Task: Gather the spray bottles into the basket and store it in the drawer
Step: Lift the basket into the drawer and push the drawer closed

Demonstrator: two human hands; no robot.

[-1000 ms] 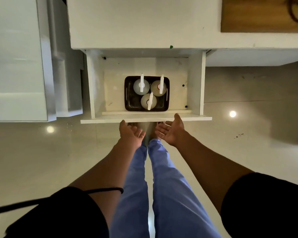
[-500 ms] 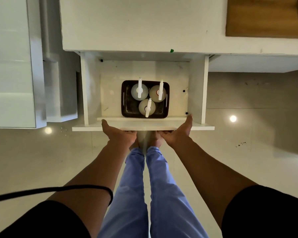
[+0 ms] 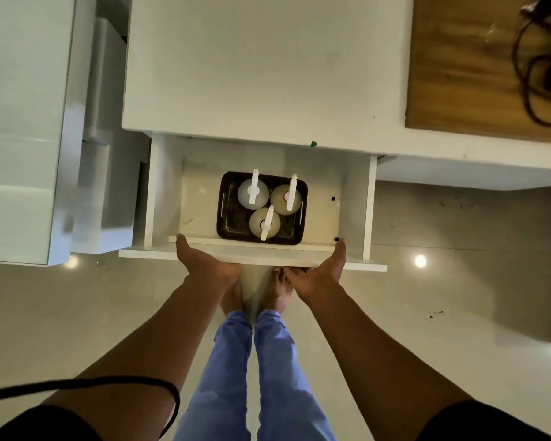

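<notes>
- Both hands press open-palmed on the front panel (image 3: 268,254), left hand (image 3: 204,265) and right hand (image 3: 318,275), thumbs over its top edge.
- Three spray bottles (image 3: 264,222) stand in the dark basket (image 3: 225,198), mid-frame inside the open drawer (image 3: 357,198).
- Only pushing it shut remains, I judge.

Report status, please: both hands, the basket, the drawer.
Left hand and right hand on drawer front, thumbs over its top edge, fingers hidden. Basket with three spray bottles inside open drawer. No obstruction seen.
</notes>
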